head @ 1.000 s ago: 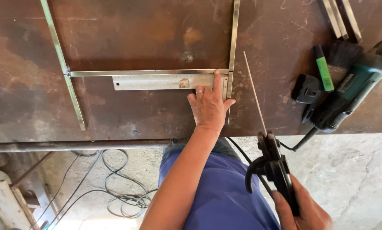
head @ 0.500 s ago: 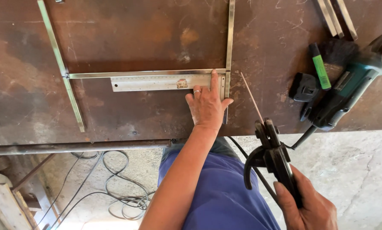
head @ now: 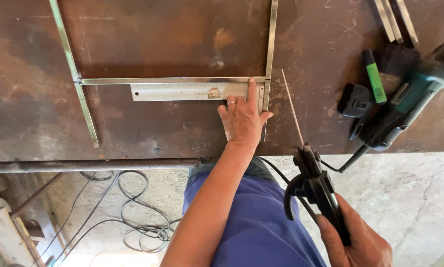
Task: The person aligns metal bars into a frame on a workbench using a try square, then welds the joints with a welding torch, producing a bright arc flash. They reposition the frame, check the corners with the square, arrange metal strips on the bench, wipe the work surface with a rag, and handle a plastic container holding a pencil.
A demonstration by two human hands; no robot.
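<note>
The left hand (head: 243,118) lies flat and open on the rusty table (head: 157,39), fingers pressing the metal ruler (head: 182,91) by the thin steel strips (head: 167,80). The right hand (head: 358,242), near and to the right, grips a black welding holder (head: 313,185) whose thin rod (head: 292,106) points far.

Rusty steel worktable (head: 157,39), brown, scratched and blotched. At its right end lies a teal and black angle grinder (head: 405,106), body slanted, its black cord trailing off the table edge. Just beside it a green marker (head: 374,76) rests against what looks like a dark wire brush (head: 393,57); detail there is poor. A small black block-shaped item (head: 355,100) sits touching the grinder's handle end. Spare flat metal bars (head: 395,20) lie at the top right corner. Below the table: grey concrete floor (head: 415,188), loose black cables (head: 128,207) in loops, a wooden piece (head: 6,232) at lower left.
</note>
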